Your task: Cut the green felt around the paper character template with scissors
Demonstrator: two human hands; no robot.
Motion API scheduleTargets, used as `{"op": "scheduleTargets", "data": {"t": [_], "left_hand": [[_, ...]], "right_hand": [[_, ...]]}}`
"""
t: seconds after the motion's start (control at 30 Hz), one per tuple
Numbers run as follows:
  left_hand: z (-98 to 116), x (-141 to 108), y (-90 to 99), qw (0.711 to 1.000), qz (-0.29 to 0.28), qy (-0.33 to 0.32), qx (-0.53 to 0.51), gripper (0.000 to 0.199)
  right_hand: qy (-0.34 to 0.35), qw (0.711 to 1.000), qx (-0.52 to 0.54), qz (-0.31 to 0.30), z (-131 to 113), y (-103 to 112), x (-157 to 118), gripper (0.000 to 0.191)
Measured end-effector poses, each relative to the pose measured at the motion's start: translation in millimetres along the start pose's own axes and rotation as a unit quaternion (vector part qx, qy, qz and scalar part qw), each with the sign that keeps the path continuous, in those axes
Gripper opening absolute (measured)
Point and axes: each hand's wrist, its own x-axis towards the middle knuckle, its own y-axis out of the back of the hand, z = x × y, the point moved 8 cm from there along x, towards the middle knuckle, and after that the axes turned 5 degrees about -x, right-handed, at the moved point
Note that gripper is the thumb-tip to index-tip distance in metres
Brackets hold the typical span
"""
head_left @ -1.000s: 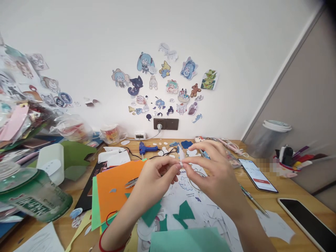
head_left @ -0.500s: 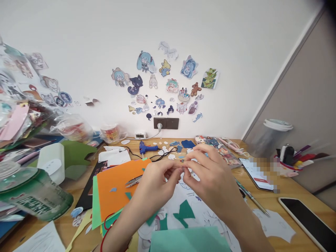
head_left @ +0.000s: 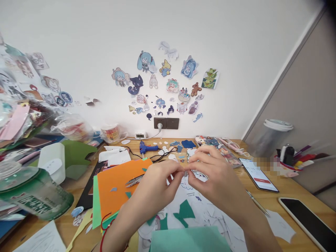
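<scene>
My left hand (head_left: 160, 185) and my right hand (head_left: 212, 175) meet fingertip to fingertip above the middle of the desk. Both are pinched, and whatever lies between the fingertips is too small to make out. Beneath them is a white printed sheet (head_left: 186, 196) with dark green scraps (head_left: 185, 213) on it. A teal sheet (head_left: 189, 239) lies at the near edge. Left of my left hand, metal snips (head_left: 134, 181) rest on an orange sheet (head_left: 112, 199).
A blue glue gun (head_left: 148, 147) lies near the wall. On the right are a pen (head_left: 258, 204), a lit phone (head_left: 258, 175), a dark phone (head_left: 307, 220) and a pen holder (head_left: 288, 168). A green bottle (head_left: 39, 196) stands at the left.
My right hand has shifted slightly right and its wrist has turned a little. The two hands still touch at the fingertips.
</scene>
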Motion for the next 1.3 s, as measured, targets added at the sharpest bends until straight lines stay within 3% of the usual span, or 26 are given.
{"op": "scheduleTargets", "data": {"t": [0.53, 0.73, 0.8, 0.97, 1.1, 1.17, 1.23, 1.3], "left_hand": [[2.8, -0.3, 6.4, 0.996, -0.005, -0.008, -0.087, 0.018], [1.2, -0.4, 6.5, 0.996, -0.023, -0.008, -0.087, 0.018], [0.9, -0.2, 8.5, 0.998, -0.009, -0.023, -0.063, 0.017], [12.9, -4.5, 15.2, 0.980, 0.089, -0.156, 0.080, 0.013], [29.3, -13.8, 12.3, 0.939, 0.152, -0.254, 0.174, 0.012], [35.8, -18.6, 11.3, 0.925, 0.173, -0.272, 0.199, 0.009], [40.8, -23.8, 8.4, 0.917, 0.171, -0.283, 0.224, 0.009], [43.6, -31.2, 1.1, 0.909, 0.133, -0.300, 0.258, 0.011]], "right_hand": [[-0.059, 0.996, -0.047, 0.048, 21.6, 15.6, 1.9, 0.012], [-0.115, 0.968, -0.178, 0.131, 61.3, 28.8, -5.8, 0.012], [-0.158, 0.952, -0.242, 0.102, 83.1, 27.1, -11.4, 0.013], [-0.208, 0.932, -0.285, -0.081, 118.8, 10.2, -24.9, 0.027], [-0.213, 0.947, -0.219, -0.102, 108.7, 19.1, -23.7, 0.037], [-0.218, 0.962, -0.147, -0.076, 96.1, 29.2, -23.1, 0.037], [-0.205, 0.977, -0.057, -0.024, 78.7, 41.7, -25.3, 0.028], [-0.137, 0.990, 0.006, 0.007, 51.4, 49.2, -29.3, 0.025]]}}
